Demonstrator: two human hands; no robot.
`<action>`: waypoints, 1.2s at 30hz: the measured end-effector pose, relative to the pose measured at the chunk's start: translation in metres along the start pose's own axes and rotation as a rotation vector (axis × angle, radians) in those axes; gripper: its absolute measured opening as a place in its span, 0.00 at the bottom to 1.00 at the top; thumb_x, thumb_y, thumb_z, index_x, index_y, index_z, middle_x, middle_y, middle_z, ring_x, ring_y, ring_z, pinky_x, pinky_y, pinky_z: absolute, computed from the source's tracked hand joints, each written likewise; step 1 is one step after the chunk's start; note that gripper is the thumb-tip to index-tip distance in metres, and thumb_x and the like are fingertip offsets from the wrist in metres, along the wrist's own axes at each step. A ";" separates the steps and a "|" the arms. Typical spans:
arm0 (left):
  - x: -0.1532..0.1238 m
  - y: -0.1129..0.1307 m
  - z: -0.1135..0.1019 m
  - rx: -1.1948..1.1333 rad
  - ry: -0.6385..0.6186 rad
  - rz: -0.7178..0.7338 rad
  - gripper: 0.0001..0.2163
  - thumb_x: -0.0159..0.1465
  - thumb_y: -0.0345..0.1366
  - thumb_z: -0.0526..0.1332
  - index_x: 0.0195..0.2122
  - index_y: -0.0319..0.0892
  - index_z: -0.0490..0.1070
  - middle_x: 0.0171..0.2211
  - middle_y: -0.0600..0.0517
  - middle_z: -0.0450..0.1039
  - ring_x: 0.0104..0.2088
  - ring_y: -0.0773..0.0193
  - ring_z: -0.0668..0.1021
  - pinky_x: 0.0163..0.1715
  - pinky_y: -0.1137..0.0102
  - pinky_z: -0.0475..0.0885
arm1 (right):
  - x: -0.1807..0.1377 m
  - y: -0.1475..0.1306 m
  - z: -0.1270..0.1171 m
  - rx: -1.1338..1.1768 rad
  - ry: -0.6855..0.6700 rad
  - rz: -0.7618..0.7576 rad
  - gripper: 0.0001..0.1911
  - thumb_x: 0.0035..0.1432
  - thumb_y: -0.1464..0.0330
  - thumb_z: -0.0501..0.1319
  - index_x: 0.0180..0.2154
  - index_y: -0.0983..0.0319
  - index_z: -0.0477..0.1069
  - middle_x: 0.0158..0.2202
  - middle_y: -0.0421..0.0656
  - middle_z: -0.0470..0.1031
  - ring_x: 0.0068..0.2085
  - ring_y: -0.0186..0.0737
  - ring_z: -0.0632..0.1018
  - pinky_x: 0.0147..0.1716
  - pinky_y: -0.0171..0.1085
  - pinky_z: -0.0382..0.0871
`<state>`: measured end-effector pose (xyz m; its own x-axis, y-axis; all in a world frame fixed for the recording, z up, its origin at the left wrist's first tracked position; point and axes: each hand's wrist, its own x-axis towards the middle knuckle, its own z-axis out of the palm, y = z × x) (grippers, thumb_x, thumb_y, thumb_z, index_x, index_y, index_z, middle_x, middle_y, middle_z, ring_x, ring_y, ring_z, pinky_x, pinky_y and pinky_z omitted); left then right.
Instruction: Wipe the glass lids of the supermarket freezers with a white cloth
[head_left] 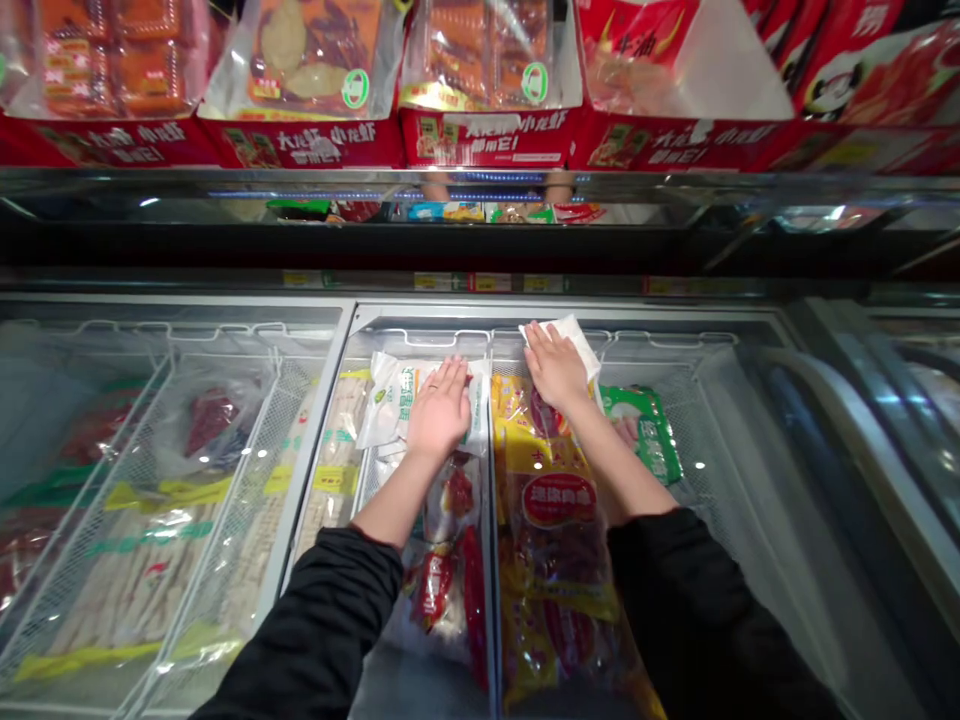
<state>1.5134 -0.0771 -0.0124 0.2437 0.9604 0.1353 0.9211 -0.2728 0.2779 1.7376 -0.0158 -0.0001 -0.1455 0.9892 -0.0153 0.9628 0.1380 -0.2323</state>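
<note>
My left hand [441, 405] lies flat with its fingers stretched out on the glass lid [720, 600] of a chest freezer, holding nothing. Under it, through the glass, shows a white food bag [390, 395]. My right hand [556, 365] holds a folded white cloth [577, 340] against the far part of the lid, its palm and fingers pressed over it; I cannot tell whether it is fabric or paper. Below that arm are yellow bags of sausages [559, 500], and a green food packet [643, 430] sits to their right.
Red display boxes [330, 145] of packaged food stand on a shelf above, its metal edge [480, 183] just beyond the freezer. A neighbouring compartment at left holds long pale packs [150, 570]. The curved lid frame [847, 420] rises at right.
</note>
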 end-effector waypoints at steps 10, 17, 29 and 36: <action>0.001 -0.005 -0.003 -0.026 -0.042 -0.004 0.24 0.74 0.33 0.47 0.71 0.42 0.59 0.71 0.51 0.56 0.72 0.61 0.59 0.72 0.60 0.55 | -0.030 0.018 -0.005 0.025 -0.069 -0.255 0.30 0.74 0.60 0.38 0.72 0.60 0.53 0.74 0.38 0.53 0.74 0.43 0.53 0.72 0.49 0.48; 0.010 0.031 -0.004 -0.082 -0.079 -0.155 0.27 0.69 0.26 0.49 0.70 0.37 0.60 0.71 0.48 0.55 0.72 0.58 0.57 0.73 0.58 0.52 | 0.015 0.037 -0.010 -0.013 -0.018 0.016 0.31 0.73 0.62 0.39 0.73 0.63 0.51 0.75 0.42 0.50 0.74 0.50 0.51 0.71 0.55 0.48; 0.052 0.097 0.029 -0.080 -0.050 -0.112 0.29 0.70 0.29 0.49 0.73 0.37 0.54 0.73 0.48 0.53 0.73 0.60 0.56 0.73 0.59 0.53 | 0.007 0.094 -0.023 0.019 -0.092 -0.339 0.31 0.73 0.60 0.38 0.72 0.59 0.54 0.73 0.38 0.53 0.74 0.46 0.54 0.72 0.53 0.50; 0.051 0.096 0.028 -0.074 -0.031 -0.123 0.29 0.69 0.28 0.48 0.72 0.36 0.57 0.72 0.47 0.55 0.72 0.60 0.58 0.73 0.59 0.54 | 0.014 0.060 -0.011 0.031 -0.019 -0.296 0.31 0.73 0.61 0.40 0.72 0.60 0.53 0.73 0.40 0.54 0.74 0.49 0.54 0.71 0.55 0.51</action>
<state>1.6229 -0.0529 -0.0058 0.1403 0.9879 0.0667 0.9199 -0.1550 0.3603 1.7960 0.0074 -0.0038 -0.4237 0.9050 0.0391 0.8703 0.4187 -0.2594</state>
